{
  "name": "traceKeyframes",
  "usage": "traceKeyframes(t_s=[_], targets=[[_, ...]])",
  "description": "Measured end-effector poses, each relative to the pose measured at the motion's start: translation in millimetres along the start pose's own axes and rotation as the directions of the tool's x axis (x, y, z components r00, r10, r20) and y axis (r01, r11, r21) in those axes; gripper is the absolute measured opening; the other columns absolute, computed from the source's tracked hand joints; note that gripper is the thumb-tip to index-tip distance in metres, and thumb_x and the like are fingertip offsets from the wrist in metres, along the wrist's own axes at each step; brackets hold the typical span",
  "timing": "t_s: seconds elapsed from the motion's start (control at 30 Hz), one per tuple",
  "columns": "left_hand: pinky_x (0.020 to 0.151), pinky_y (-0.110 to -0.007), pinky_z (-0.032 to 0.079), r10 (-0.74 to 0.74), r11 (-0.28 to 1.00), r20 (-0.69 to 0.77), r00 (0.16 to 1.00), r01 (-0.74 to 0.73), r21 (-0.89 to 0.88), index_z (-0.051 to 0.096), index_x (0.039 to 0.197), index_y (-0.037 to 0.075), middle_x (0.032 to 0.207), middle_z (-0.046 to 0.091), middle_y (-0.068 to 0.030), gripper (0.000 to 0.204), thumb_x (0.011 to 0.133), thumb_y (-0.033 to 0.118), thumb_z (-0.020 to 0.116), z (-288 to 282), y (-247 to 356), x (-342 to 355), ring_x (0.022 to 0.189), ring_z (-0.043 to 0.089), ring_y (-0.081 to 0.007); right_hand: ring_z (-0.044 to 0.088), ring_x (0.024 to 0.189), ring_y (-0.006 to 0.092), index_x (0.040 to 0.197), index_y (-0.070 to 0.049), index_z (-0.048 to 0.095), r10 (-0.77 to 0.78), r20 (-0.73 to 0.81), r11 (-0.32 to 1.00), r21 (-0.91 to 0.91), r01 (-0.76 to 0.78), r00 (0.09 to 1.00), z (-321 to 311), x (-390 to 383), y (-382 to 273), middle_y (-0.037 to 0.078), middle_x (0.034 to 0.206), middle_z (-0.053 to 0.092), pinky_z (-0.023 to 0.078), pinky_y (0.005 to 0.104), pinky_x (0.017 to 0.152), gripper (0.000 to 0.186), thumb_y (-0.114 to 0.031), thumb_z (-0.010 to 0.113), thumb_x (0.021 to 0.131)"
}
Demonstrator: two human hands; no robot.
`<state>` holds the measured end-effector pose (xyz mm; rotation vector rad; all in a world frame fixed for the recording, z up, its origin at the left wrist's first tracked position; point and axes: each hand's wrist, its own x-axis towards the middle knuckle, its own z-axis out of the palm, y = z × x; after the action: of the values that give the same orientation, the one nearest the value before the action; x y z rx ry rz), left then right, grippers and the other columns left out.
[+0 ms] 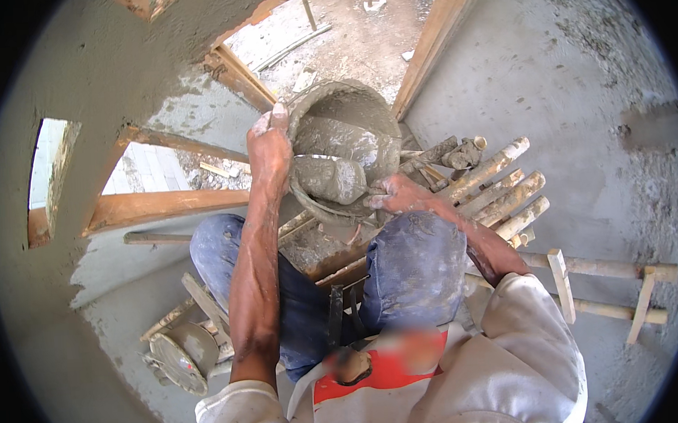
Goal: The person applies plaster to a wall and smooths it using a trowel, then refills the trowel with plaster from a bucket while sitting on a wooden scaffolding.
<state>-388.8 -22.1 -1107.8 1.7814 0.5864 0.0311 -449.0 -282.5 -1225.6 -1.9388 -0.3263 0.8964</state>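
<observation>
While the bucket (382,117) holds wet grey mortar (336,138) | left hand (270,145) grips it | right hand (402,194): hold unclear

The shirt (468,391) I see is pale beige, loose and creased, with short sleeves (525,317) flecked by little dark specks. Across the chest runs a red block (380,377), its print blurred past making out. Below come blue jeans (417,276), faded and scuffed with pale dust at both knees. The forearms (253,283) are bare, lean and veined; gray smears crust the ungloved left hand (270,150) and right hand (405,194).
</observation>
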Motion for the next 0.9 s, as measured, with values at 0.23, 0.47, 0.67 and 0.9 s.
traceKeyframes(t_s=[0.23,0.47,0.67,0.9], targets=[[0.09,-0.043,0.051,-0.131,0.988,0.061,0.989,0.136,-0.077,0.062,0.13,-0.005,0.113,0.069,-0.0148,0.046,0.108,0.034,0.055,10,-37,24,0.102,0.061,-0.0278,0.065,0.102,0.0233,0.12,-0.006,0.072,-0.142,-0.093,0.96,0.228,0.16,0.986,-4,-34,29,0.014,0.108,0.07,0.052,0.0407,0.092,0.029,-0.025,0.061,0.1],[0.087,-0.05,0.055,-0.122,0.968,-0.096,0.988,0.097,-0.231,0.055,0.135,-0.005,0.123,0.065,-0.0204,0.049,0.108,0.036,0.051,-23,-63,40,0.105,0.064,-0.0341,0.047,0.05,0.0124,0.118,0.0,0.059,-0.055,-0.547,0.261,0.8,0.541,0.835,-158,-118,-110,0.005,0.078,0.052,0.04,0.0299,0.041,0.03,-0.01,0.046,0.093],[0.093,-0.053,0.056,-0.008,0.946,-0.015,1.0,0.003,-0.323,0.052,0.14,-0.001,0.129,0.063,-0.0194,0.047,0.109,0.034,0.05,-47,-102,64,0.112,0.064,-0.0363,0.051,0.055,0.0094,0.127,0.0,0.054,-0.1,-0.989,0.432,-0.141,0.891,-0.109,-337,-181,-191,0.004,0.08,0.053,0.044,0.0267,0.043,0.033,-0.009,0.054,0.095],[0.096,-0.049,0.053,-0.091,0.991,-0.237,0.967,0.065,-0.117,0.059,0.135,-0.003,0.124,0.067,-0.0232,0.056,0.107,0.044,0.05,-41,-47,35,0.111,0.065,-0.0366,0.072,0.087,0.0367,0.13,0.006,0.049,-0.131,-0.169,0.887,-0.46,-0.04,-0.977,-542,-128,-189,0.022,0.103,0.067,0.057,0.0466,0.074,0.045,-0.008,0.067,0.091]])
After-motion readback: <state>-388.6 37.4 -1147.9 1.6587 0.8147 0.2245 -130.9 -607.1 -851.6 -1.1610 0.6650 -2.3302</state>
